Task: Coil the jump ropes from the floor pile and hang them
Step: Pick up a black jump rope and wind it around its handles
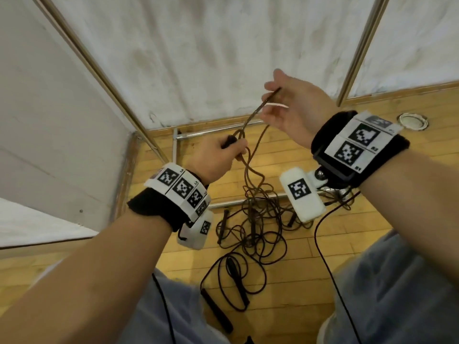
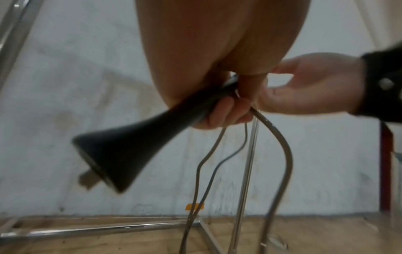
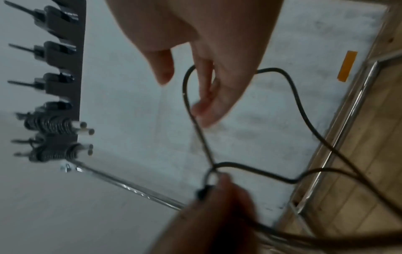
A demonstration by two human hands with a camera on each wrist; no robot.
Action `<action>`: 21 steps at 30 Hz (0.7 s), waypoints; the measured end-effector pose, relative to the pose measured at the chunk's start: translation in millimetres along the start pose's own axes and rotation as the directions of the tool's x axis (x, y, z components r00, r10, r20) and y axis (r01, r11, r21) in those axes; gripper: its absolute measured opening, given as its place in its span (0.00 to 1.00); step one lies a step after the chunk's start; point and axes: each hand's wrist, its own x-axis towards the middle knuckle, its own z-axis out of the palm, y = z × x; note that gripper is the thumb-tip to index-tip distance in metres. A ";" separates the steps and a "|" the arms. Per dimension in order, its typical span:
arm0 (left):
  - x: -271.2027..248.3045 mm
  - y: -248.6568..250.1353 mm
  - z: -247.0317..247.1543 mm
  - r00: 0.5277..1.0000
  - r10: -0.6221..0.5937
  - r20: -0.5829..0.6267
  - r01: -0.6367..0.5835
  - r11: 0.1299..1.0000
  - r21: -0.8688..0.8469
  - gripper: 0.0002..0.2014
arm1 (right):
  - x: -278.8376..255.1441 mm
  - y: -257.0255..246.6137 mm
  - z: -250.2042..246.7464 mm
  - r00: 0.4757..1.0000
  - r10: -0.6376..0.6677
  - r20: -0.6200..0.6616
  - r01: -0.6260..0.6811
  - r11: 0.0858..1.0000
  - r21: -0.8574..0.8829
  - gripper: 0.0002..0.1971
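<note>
Above the wooden floor [image 1: 285,259], the left hand [image 1: 218,157] grips a black handle [image 2: 139,137] and loops of a jump rope [image 1: 250,120]. Up to the right, the right hand [image 1: 295,108] pinches the blurred cord, remaining fingers loose. Near the knees, the tangled pile [image 1: 253,227] lies partly hidden behind wrist cameras. Hooks [image 3: 54,86] are smeared.

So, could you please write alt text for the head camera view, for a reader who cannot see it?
Two raised hands coil a dark jump rope: the left hand grips its black handle, and the right hand pinches the cord higher up. Below them a tangled pile of ropes lies on the wooden floor.
</note>
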 end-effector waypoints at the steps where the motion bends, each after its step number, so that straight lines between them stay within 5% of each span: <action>1: 2.1 1.0 -2.7 0.997 0.002 -0.073 -0.007 0.998 -0.058 0.13 | -3.4 2.8 -3.0 0.999 0.003 0.054 0.004 0.990 -0.139 0.07; 2: 4.5 2.4 -6.5 0.991 -0.001 -0.130 -0.014 0.993 -0.117 0.13 | -7.8 8.6 -5.9 0.993 0.004 0.117 0.040 0.927 -0.373 0.06; 4: 8.9 5.7 -12.1 0.985 -0.016 -0.174 -0.027 0.970 -0.243 0.14 | -19.4 25.8 -10.7 0.964 0.077 0.254 0.156 0.612 -0.776 0.07; 5: 10.0 8.2 -13.3 0.986 -0.023 -0.167 -0.029 0.951 -0.306 0.14 | -24.3 35.3 -12.2 0.949 0.141 0.283 0.185 0.477 -0.859 0.05; 7: 9.5 13.0 -14.8 0.987 -0.032 -0.158 -0.035 0.914 -0.405 0.14 | -29.3 49.5 -14.0 0.941 0.202 0.271 0.179 0.382 -0.907 0.06; 9: 10.0 15.1 -15.1 0.985 -0.053 -0.163 -0.031 0.880 -0.474 0.13 | -28.9 53.9 -15.1 0.952 0.190 0.238 0.142 0.417 -0.898 0.07; 12: 10.2 12.0 -17.7 0.995 -0.071 -0.075 0.024 0.866 -0.500 0.18 | -22.9 43.5 -14.0 0.981 0.084 0.173 0.081 0.637 -0.767 0.08; 16: -0.6 4.3 -9.6 0.984 -0.035 0.174 0.064 0.984 -0.165 0.05 | -17.2 19.9 -13.0 0.995 -0.081 0.050 0.094 0.906 -0.412 0.12; 21: -5.6 7.0 -1.1 0.989 -0.069 0.129 0.068 0.998 0.007 0.08 | -9.5 -8.1 -13.3 0.982 -0.172 -0.076 0.167 0.984 -0.065 0.11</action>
